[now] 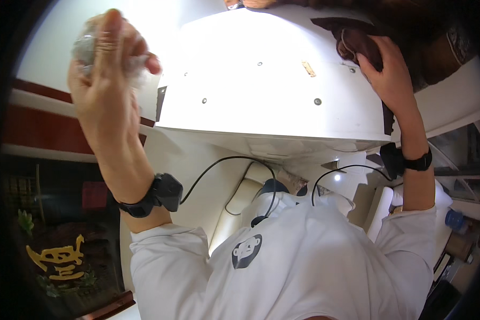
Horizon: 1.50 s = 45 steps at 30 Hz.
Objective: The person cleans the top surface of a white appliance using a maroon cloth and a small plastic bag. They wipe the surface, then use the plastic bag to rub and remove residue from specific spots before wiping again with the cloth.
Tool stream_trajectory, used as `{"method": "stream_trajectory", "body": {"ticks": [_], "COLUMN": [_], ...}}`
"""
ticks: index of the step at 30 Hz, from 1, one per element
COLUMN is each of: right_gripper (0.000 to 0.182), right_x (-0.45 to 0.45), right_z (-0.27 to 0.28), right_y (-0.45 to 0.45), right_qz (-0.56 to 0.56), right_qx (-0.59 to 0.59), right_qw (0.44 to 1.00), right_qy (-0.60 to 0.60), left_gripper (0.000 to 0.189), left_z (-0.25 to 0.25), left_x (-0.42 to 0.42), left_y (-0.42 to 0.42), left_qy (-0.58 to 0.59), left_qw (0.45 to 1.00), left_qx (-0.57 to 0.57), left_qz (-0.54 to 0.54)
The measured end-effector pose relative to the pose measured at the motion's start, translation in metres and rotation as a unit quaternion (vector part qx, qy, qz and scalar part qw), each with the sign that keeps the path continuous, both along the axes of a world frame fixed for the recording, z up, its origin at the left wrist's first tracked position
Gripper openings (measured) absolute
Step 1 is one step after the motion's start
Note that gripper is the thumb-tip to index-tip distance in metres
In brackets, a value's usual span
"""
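My left hand (110, 68) is raised at the upper left, its fingers curled around a crumpled piece of clear plastic (85, 50), perhaps a bag. Motion blurs the fingertips and the plastic's edge. At the upper right, my right hand (390, 74) grips a dark maroon item (362, 46), which looks like leather or fabric and has a pale cord or trim along it. I cannot tell exactly what it is. It lies at the right end of a bright white panel (260, 96), which stretches between my hands.
Several screw heads dot the panel beside a small tan scrap or mark (309, 69). Dark brown material (428, 56) hangs at the upper right. Black cables (224, 160) run from my wrist straps. A dark framed panel (64, 224) with gold lettering stands left; a cream sofa (240, 196) is below.
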State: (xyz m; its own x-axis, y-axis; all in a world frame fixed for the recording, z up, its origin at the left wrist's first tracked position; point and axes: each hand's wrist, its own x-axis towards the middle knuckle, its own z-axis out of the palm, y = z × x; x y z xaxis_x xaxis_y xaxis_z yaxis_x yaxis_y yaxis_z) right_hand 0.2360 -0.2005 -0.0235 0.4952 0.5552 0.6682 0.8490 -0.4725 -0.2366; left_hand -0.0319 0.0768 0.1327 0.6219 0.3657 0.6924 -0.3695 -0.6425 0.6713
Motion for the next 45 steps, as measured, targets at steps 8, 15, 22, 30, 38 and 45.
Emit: {"method": "stream_trajectory", "body": {"ticks": [8, 15, 22, 30, 38, 45], "right_gripper": [0.048, 0.047, 0.04, 0.035, 0.023, 0.011], "right_x": [-0.001, -0.014, -0.082, -0.018, -0.061, -0.058], "right_z": [0.002, 0.013, 0.041, 0.029, 0.073, 0.066], "right_y": [0.004, -0.002, 0.017, 0.039, 0.057, 0.07], "right_qz": [0.012, 0.051, 0.195, 0.043, 0.229, 0.235], "right_qx": [-0.001, -0.035, -0.111, -0.067, -0.164, -0.174], "right_qw": [1.0, 0.997, 0.973, 0.993, 0.959, 0.955], "right_qy": [0.019, 0.046, 0.047, -0.087, 0.021, -0.051], "left_gripper": [0.028, 0.029, 0.028, 0.028, 0.024, 0.023], "left_z": [-0.083, -0.133, -0.141, -0.128, -0.136, -0.138], "left_x": [0.003, 0.021, 0.021, 0.022, 0.033, 0.031], "left_y": [-0.008, -0.029, -0.031, -0.039, -0.06, -0.059], "left_qy": [0.104, 0.094, 0.081, 0.076, 0.047, 0.042], "left_qw": [0.992, 0.985, 0.98, 0.979, 0.986, 0.985], "left_qx": [-0.058, 0.045, 0.109, 0.15, 0.144, 0.144], "left_qz": [0.05, 0.137, 0.148, 0.114, 0.072, 0.081]}}
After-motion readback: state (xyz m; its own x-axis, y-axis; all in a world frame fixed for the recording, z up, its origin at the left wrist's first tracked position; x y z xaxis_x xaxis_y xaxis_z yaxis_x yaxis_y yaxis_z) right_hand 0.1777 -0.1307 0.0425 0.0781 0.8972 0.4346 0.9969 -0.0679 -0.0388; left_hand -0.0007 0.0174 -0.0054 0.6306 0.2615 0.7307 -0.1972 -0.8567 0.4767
